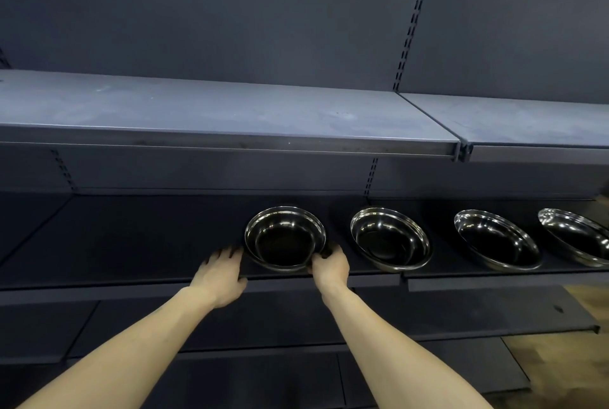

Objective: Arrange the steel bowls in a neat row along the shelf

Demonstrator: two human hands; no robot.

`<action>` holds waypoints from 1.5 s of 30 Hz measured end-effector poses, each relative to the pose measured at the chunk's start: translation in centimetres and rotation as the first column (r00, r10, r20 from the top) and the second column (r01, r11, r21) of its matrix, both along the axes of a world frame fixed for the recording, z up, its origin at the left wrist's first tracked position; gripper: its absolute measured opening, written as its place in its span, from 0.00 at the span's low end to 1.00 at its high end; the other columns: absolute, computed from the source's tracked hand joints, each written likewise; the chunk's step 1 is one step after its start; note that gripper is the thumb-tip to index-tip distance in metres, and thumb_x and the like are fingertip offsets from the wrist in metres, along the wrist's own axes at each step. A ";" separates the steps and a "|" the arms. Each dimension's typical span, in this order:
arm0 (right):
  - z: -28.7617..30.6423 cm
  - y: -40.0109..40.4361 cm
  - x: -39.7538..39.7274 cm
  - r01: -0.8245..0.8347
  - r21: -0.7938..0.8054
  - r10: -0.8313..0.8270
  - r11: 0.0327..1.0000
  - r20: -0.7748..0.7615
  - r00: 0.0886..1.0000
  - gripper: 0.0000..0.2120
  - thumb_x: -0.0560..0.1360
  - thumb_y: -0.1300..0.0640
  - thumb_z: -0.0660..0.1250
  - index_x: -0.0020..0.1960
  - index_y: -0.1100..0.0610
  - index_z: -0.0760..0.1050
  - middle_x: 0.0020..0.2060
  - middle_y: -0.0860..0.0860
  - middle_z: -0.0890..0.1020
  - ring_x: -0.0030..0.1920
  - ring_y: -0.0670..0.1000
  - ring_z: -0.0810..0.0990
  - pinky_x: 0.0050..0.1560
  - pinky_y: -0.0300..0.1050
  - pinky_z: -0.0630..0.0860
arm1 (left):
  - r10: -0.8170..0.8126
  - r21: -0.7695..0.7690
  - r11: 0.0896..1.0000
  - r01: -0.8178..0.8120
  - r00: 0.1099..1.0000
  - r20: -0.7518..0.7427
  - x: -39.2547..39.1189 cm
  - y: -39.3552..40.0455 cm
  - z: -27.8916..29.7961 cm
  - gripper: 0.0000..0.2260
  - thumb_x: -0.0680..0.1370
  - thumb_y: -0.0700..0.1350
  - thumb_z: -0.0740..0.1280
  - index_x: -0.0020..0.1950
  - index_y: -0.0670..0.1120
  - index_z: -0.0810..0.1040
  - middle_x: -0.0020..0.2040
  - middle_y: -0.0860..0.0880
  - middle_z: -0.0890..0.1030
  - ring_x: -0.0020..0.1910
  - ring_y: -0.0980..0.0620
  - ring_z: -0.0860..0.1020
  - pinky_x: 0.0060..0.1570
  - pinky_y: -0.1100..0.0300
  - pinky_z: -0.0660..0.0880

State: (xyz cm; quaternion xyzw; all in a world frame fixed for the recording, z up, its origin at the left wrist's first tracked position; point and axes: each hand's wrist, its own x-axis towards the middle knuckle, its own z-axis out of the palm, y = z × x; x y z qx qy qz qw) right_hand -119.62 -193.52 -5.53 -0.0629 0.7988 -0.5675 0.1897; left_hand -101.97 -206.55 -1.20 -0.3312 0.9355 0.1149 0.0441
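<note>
Several shiny steel bowls stand in a row on the dark middle shelf (131,244). The leftmost bowl (285,237) sits near the shelf's front edge. My right hand (331,265) holds this bowl at its front right rim, fingers curled against its wall. On the bowl's left, my left hand (220,273) rests on the shelf edge with its fingers spread, and the fingertips reach the bowl's left side. To the right follow a second bowl (390,239), a third bowl (497,240) and a further bowl (576,237) cut off by the frame edge.
A grey upper shelf (197,112) overhangs the row of bowls, with a slotted upright (413,20) on the back panel. A lower dark shelf (461,313) juts out under my forearms. The middle shelf left of the bowls is bare. Wooden floor shows at the lower right.
</note>
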 end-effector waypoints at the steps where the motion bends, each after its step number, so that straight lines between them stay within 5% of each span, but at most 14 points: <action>1: -0.1 -0.1 -0.1 0.006 0.000 -0.006 1.000 0.005 1.000 0.16 0.77 0.58 0.67 0.65 0.52 0.75 0.58 0.54 0.81 0.56 0.56 0.83 0.61 0.56 0.81 | -0.005 0.002 1.000 0.005 1.000 -0.006 -0.1 0.0 0.1 0.30 0.79 0.51 0.62 0.79 0.48 0.56 0.76 0.47 0.62 0.74 0.43 0.62 0.71 0.50 0.63; 6: 0.5 0.7 -0.8 0.050 -0.014 -0.050 0.999 0.038 0.998 0.14 0.79 0.59 0.69 0.64 0.58 0.75 0.56 0.54 0.83 0.53 0.54 0.84 0.52 0.48 0.81 | -0.043 0.035 0.998 0.045 0.998 -0.040 -0.5 0.2 0.1 0.30 0.79 0.49 0.62 0.79 0.50 0.56 0.77 0.49 0.62 0.73 0.44 0.62 0.70 0.48 0.65; 13: -0.1 1.1 -0.3 -0.001 -0.009 0.001 1.000 -0.016 1.000 0.23 0.78 0.54 0.72 0.70 0.58 0.72 0.61 0.54 0.81 0.62 0.56 0.81 0.61 0.49 0.78 | -0.038 -0.003 0.999 0.038 0.996 -0.079 -0.8 0.6 -0.1 0.29 0.79 0.48 0.63 0.79 0.50 0.58 0.77 0.50 0.62 0.76 0.45 0.59 0.73 0.48 0.62; 21: 0.4 1.7 -0.4 -0.058 -0.022 0.058 0.998 -0.011 0.998 0.23 0.81 0.53 0.69 0.73 0.57 0.69 0.62 0.54 0.81 0.62 0.56 0.81 0.54 0.45 0.74 | -0.013 -0.024 1.000 0.011 0.996 -0.091 -0.9 1.2 -0.6 0.28 0.78 0.48 0.63 0.78 0.50 0.60 0.76 0.50 0.64 0.76 0.45 0.59 0.73 0.48 0.62; 30: 0.6 2.4 -1.3 -0.183 -0.055 0.184 0.982 0.023 0.983 0.22 0.80 0.55 0.68 0.73 0.53 0.72 0.53 0.51 0.85 0.46 0.49 0.86 0.46 0.41 0.81 | 0.062 -0.077 0.995 -0.065 0.997 -0.038 -1.5 3.2 -0.3 0.28 0.78 0.47 0.64 0.77 0.48 0.61 0.75 0.49 0.66 0.75 0.45 0.60 0.73 0.49 0.61; 45: 1.2 4.9 -1.8 -0.305 -0.024 0.305 0.952 -0.004 0.952 0.25 0.79 0.50 0.71 0.73 0.57 0.71 0.66 0.54 0.79 0.66 0.55 0.78 0.61 0.44 0.75 | 0.138 -0.131 0.982 -0.136 0.990 0.008 -3.7 11.0 0.4 0.31 0.79 0.49 0.62 0.80 0.47 0.54 0.80 0.46 0.55 0.78 0.42 0.53 0.75 0.46 0.57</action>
